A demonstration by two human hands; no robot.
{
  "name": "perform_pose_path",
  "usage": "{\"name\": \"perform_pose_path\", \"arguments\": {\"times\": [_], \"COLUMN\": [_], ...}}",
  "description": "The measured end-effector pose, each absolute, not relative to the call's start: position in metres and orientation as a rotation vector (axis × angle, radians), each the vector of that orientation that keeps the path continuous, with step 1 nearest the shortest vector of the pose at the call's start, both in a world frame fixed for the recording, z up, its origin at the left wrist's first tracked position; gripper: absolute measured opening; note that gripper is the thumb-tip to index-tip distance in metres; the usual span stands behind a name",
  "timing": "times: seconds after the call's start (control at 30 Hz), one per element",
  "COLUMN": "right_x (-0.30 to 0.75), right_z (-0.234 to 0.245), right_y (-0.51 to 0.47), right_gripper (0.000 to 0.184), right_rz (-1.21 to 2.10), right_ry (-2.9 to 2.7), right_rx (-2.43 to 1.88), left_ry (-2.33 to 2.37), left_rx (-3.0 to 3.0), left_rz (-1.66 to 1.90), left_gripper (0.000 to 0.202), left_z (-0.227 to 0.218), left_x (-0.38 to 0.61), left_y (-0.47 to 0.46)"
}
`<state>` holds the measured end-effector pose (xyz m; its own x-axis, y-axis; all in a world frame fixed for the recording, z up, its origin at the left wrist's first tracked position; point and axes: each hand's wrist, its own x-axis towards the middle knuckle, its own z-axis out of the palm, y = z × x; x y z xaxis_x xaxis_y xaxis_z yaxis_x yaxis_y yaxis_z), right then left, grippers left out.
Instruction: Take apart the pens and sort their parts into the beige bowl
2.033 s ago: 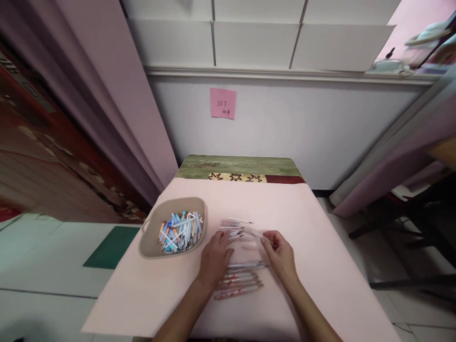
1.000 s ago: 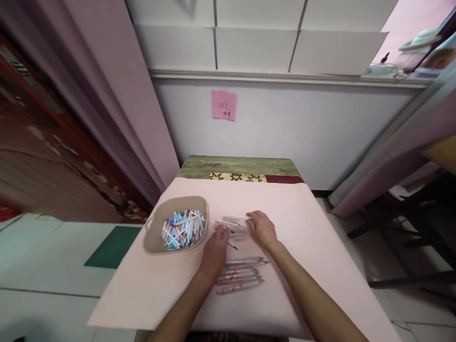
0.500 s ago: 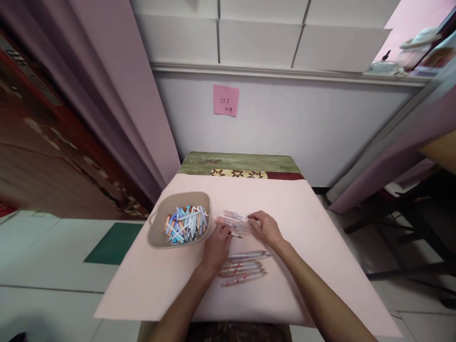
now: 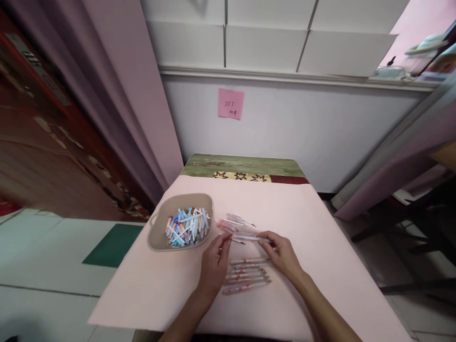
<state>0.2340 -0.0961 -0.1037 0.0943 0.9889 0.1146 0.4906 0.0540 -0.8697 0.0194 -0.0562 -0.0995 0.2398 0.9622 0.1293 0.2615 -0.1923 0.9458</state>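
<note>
My left hand (image 4: 214, 264) and my right hand (image 4: 281, 252) hold one clear pen (image 4: 249, 238) between them, each pinching an end just above the pink table cover (image 4: 320, 266). A loose heap of clear pens (image 4: 233, 221) lies just beyond the hands. Below the held pen, a neat row of several clear pens with red marks (image 4: 246, 276) lies side by side between my wrists.
A beige oval basket (image 4: 156, 242) full of blue, white and orange pen caps stands to the left of the hands. A green patterned cloth (image 4: 242, 167) shows at the table's far edge, under a pink sticky note (image 4: 231, 103) on the white wall.
Both hands reached into the loose heap, then drew back toward me with one pen pinched between them. The camera shifted slightly.
</note>
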Motion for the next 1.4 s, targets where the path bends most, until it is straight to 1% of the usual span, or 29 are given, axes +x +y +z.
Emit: {"name": "perform_pose_path", "arguments": {"times": [0.1, 0.13, 0.27, 0.43, 0.5, 0.57, 0.7, 0.83, 0.93, 1.0, 1.1, 1.17, 1.23, 1.3, 1.4], "right_x": [0.226, 0.222, 0.208, 0.214, 0.22, 0.223, 0.223, 0.221, 0.221, 0.22, 0.218, 0.216, 0.216, 0.217, 0.217], "right_z": [-0.096, -0.095, -0.097, -0.108, -0.111, -0.113, -0.118, -0.121, -0.119, -0.116, -0.112, -0.112, -0.113, -0.113, -0.114], "right_y": [-0.072, -0.064, -0.045, -0.04, -0.039, -0.039, -0.039, -0.042, -0.045, -0.048, -0.052, -0.054, -0.054, -0.055, -0.056], "right_gripper": [0.037, 0.04, 0.047, 0.054, 0.049, 0.043, 0.044, 0.052, 0.041, 0.044, 0.045, 0.051, 0.046, 0.046, 0.048], "right_rz": [1.044, 1.143, 1.492, 1.77, 1.772, 1.664, 1.472, 1.528, 1.476, 1.436, 1.554, 1.596, 1.522, 1.481, 1.623], "right_ry": [-1.216, -1.145, -1.011, -0.921, -0.934, -0.962, -0.996, -1.0, -0.994, -0.981, -0.975, -0.998, -1.022, -1.03, -1.033], "right_rx": [-1.379, -1.312, -1.133, -0.957, -0.951, -0.989, -1.139, -1.234, -1.178, -1.108, -1.124, -1.175, -1.165, -1.114, -1.109], "left_ry": [1.089, 1.05, 0.872, 0.794, 0.814, 0.883, 0.957, 0.939, 0.946, 0.948, 0.915, 0.888, 0.888, 0.905, 0.906], "left_rx": [1.283, 1.177, 0.903, 0.744, 0.76, 0.755, 0.708, 0.713, 0.729, 0.732, 0.763, 0.781, 0.768, 0.743, 0.742], "left_rz": [1.118, 1.118, 1.039, 1.05, 1.071, 1.116, 1.215, 1.241, 1.233, 1.241, 1.24, 1.229, 1.234, 1.255, 1.259], "left_gripper": [0.048, 0.051, 0.045, 0.029, 0.027, 0.028, 0.029, 0.03, 0.029, 0.028, 0.027, 0.025, 0.025, 0.026, 0.029], "left_z": [-0.093, -0.092, -0.085, -0.086, -0.091, -0.097, -0.104, -0.101, -0.098, -0.096, -0.095, -0.095, -0.095, -0.095, -0.094], "left_x": [0.037, 0.045, 0.07, 0.082, 0.086, 0.09, 0.096, 0.094, 0.09, 0.088, 0.085, 0.083, 0.081, 0.08, 0.078], "left_y": [-0.045, -0.038, -0.013, -0.004, -0.005, -0.006, -0.006, -0.009, -0.013, -0.016, -0.021, -0.023, -0.024, -0.026, -0.027]}}
